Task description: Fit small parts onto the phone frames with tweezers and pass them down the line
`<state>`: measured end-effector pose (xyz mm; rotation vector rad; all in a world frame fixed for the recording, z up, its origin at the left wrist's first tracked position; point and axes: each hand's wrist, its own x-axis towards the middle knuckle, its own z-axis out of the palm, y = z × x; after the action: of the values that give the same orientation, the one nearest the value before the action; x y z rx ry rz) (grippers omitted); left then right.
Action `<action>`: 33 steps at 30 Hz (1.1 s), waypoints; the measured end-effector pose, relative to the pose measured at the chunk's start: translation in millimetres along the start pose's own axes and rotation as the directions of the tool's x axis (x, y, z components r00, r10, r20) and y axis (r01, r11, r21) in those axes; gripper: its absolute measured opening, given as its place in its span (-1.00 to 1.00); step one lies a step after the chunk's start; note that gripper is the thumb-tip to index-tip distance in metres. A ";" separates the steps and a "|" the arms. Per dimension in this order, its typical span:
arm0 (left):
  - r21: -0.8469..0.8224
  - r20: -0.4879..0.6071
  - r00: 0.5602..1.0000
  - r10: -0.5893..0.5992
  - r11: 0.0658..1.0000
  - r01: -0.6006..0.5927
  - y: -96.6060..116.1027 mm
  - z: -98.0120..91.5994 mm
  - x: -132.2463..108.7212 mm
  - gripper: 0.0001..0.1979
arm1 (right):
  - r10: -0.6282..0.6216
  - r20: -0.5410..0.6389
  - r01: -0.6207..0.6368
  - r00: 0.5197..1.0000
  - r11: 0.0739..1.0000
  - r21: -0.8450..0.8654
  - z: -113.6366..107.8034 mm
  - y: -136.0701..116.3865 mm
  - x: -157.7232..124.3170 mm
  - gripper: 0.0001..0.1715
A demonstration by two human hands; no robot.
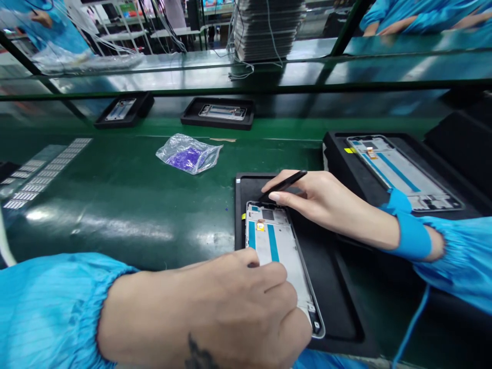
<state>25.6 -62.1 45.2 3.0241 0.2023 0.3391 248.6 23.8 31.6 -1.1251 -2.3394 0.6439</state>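
A silver phone frame (286, 256) with blue strips lies in a black foam tray (334, 287) in front of me. Curled over the frame's lower left side, my left hand (238, 302) is closed on it, its fingertips hidden from view. My right hand (307, 197) pinches slim black tweezers (290, 181), whose tips point down at the frame's top edge. What the tips touch is too small to make out. A small yellow tab (243, 217) sticks out at the frame's upper left.
To the right, a second phone frame (403, 171) lies on stacked black trays (346, 169). A clear bag with purple contents (188, 155) sits left of centre. Two more trays (248, 123) with frames stand behind. A blue cord (411, 323) hangs below my right sleeve.
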 end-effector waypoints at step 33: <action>0.164 0.001 1.000 0.021 0.986 -0.021 -14.2 30.1 6.5 -0.80 | 0.455 -0.222 -0.235 0.862 0.749 0.619 -6.2 4.7 4.8 -0.74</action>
<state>37.0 -49.5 15.8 3.1904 0.2083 0.3414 252.3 31.6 34.7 -1.2600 -1.4631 1.0872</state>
